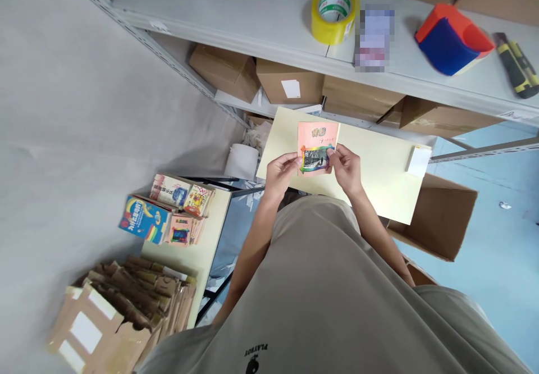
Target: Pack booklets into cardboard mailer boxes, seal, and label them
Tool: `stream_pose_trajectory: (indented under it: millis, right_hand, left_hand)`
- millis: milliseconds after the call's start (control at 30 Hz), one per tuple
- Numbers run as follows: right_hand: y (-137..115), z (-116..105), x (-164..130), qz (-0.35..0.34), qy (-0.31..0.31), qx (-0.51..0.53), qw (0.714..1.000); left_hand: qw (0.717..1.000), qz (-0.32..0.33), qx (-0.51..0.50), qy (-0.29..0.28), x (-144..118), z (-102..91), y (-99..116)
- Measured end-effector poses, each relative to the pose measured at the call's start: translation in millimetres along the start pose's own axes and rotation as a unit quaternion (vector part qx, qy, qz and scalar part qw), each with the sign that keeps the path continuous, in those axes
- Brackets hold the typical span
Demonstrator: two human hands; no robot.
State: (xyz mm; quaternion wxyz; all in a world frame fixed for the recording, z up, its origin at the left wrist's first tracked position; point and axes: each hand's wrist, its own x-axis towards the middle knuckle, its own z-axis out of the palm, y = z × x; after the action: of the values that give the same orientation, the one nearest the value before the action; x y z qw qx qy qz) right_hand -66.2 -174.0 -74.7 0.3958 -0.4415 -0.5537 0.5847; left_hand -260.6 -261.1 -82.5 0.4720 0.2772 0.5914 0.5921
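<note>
A small pink book (318, 138) with a rainbow-framed picture on its cover is held above the pale tabletop (379, 174). My left hand (281, 174) pinches its left edge between thumb and fingers. On the opposite side, my right hand (346, 169) grips the lower right edge, its thumb lying on the cover. The book looks closed, its cover facing me. A white box or block (419, 160) stands at the table's right end, apart from both hands.
Above the table, a shelf (252, 14) carries yellow tape (332, 14), a red and blue holder (452, 40) and a cutter (517, 65). Stacked books (145, 219) and flattened cardboard (126, 301) occupy a left side table. An open carton (442, 217) stands at right.
</note>
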Motion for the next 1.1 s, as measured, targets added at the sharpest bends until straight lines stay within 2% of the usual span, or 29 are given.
stream_pose_trajectory:
  millis: [133,200,267,433,500,567,633,767,867,933,1100]
  right_hand:
    - [-1.6,-1.8,-1.3,-0.012,0.038,-0.035,0.999]
    - [-7.7,-1.0,-6.2,-0.026,0.077,-0.057,0.995]
    - [-15.2,4.2,-13.3,-0.030,0.085,-0.067,0.994]
    - [-26.5,32.0,-28.2,-0.009,0.028,-0.036,0.999]
    - [-27.1,37.5,-29.1,-0.009,0.039,-0.036,0.999]
    - [-26.5,35.0,-26.8,-0.010,0.052,-0.044,0.998]
    - [-25.6,26.4,-22.3,-0.009,0.052,-0.046,0.998]
    - [-25.1,6.8,-13.4,-0.015,0.038,-0.034,0.999]
    - [-25.0,-0.2,-11.1,-0.003,0.024,-0.012,1.000]
    - [-23.7,-1.4,-11.1,0.003,0.022,0.000,1.000]
    - [-14.6,-2.4,-10.0,0.003,0.029,-0.011,1.000]
  left_hand:
    - [0.998,0.014,0.016,0.053,2.1,-1.9,-0.5]
    - [0.996,0.026,0.031,0.080,3.1,-3.9,-0.4]
    - [0.994,0.042,0.047,0.094,1.5,-2.2,2.1]
    - [0.990,0.098,0.091,0.040,-17.7,27.7,16.5]
    - [0.987,0.124,0.104,0.022,-25.3,40.7,21.3]
    - [0.986,0.133,0.100,0.003,-27.5,45.4,24.2]
    - [0.988,0.128,0.092,-0.002,-23.8,39.1,26.1]
    - [0.990,0.082,0.105,0.039,-9.4,8.3,28.8]
    - [0.997,0.023,0.075,-0.025,-5.8,-5.1,27.9]
    - [0.998,0.003,0.050,-0.049,-8.4,-4.4,25.7]
    - [0.999,0.024,0.042,-0.014,-17.3,7.3,21.8]
